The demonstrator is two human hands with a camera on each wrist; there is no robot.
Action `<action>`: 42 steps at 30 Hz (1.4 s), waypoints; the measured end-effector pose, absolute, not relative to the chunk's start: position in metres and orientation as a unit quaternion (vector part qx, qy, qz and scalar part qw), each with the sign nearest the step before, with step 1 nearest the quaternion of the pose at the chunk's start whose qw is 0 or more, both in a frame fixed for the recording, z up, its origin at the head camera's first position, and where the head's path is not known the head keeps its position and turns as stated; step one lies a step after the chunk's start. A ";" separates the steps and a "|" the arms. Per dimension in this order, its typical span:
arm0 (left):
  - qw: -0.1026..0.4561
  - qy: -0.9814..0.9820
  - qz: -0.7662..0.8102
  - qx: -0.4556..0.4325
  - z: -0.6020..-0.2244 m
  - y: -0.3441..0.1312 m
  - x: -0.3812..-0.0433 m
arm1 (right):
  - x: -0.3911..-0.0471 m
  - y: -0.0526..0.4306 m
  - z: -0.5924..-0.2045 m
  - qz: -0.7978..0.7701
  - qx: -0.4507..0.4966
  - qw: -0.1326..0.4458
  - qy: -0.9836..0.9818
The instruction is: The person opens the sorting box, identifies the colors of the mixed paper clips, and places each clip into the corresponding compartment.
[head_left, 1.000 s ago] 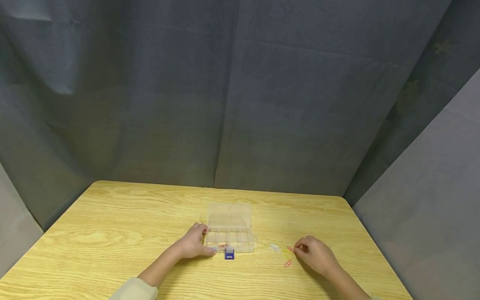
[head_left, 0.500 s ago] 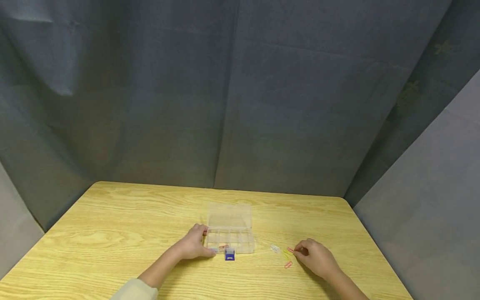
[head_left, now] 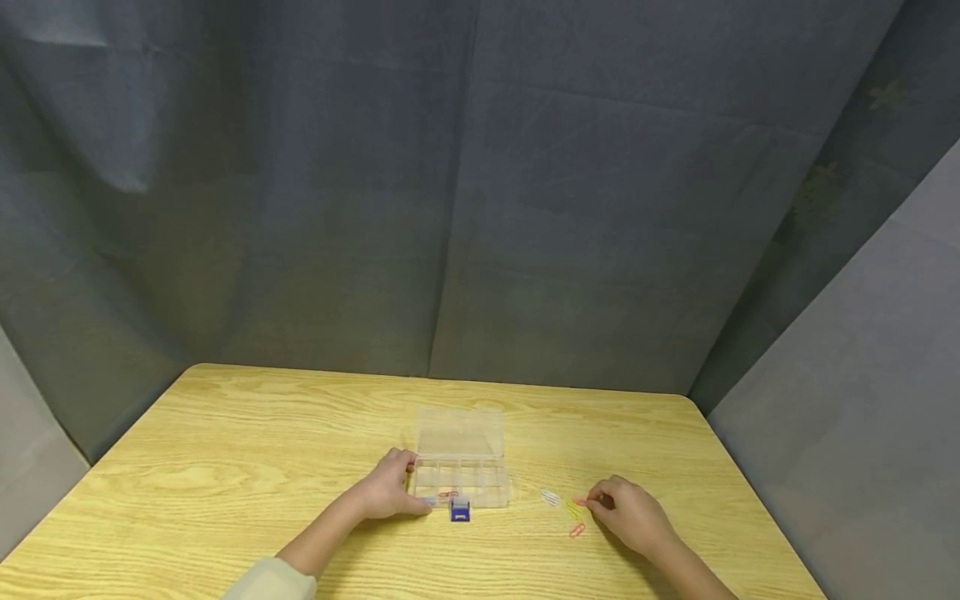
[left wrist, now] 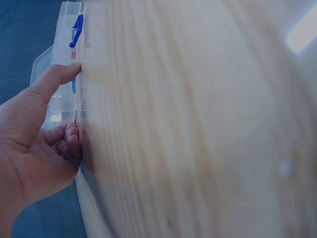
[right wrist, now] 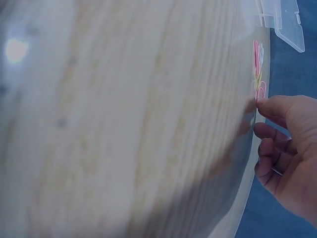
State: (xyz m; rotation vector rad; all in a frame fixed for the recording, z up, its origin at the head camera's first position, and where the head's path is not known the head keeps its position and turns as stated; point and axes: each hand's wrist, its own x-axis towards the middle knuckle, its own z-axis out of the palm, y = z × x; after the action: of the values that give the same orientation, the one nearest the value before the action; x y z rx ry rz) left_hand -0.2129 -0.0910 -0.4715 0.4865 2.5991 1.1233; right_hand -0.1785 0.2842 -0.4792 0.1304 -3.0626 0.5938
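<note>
In the head view, a clear plastic compartment box lies with its lid swung back and a blue latch at its front. My left hand grips its left end, thumb at the front corner and fingers curled by the side. Red clips and something light blue sit in the front compartments. To the right, my right hand pinches the end of a pink paper clip at table level. Beside it lie yellow paper clips, white paper clips and another pink paper clip.
The wood-grain table runs back to a dark grey curtain. A lighter grey panel borders its right side. Between the box and the paper clips there is a strip of bare tabletop.
At the right fingertips the pink paper clip has turned slightly and lies flatter across. The left hand and the box keep their places.
</note>
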 end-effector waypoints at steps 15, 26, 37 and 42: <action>0.135 0.894 0.389 0.174 -0.473 -0.092 -0.214 | -0.182 0.274 -0.464 0.204 0.068 0.020 -0.976; 0.141 0.893 0.393 0.169 -0.472 -0.092 -0.213 | -0.186 0.257 -0.457 0.201 0.124 0.042 -0.971; 0.138 0.892 0.394 0.172 -0.472 -0.092 -0.213 | -0.192 0.233 -0.458 0.193 0.183 0.056 -0.962; 0.138 0.892 0.394 0.171 -0.471 -0.092 -0.212 | -0.194 0.223 -0.453 0.183 0.185 0.058 -0.964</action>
State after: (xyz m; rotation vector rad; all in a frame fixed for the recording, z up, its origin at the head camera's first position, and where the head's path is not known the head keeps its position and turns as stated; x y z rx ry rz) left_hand -0.2123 -0.0917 -0.4712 0.4951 2.5800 1.1406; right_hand -0.1940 0.2227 -0.4531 0.5612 -2.9204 0.5533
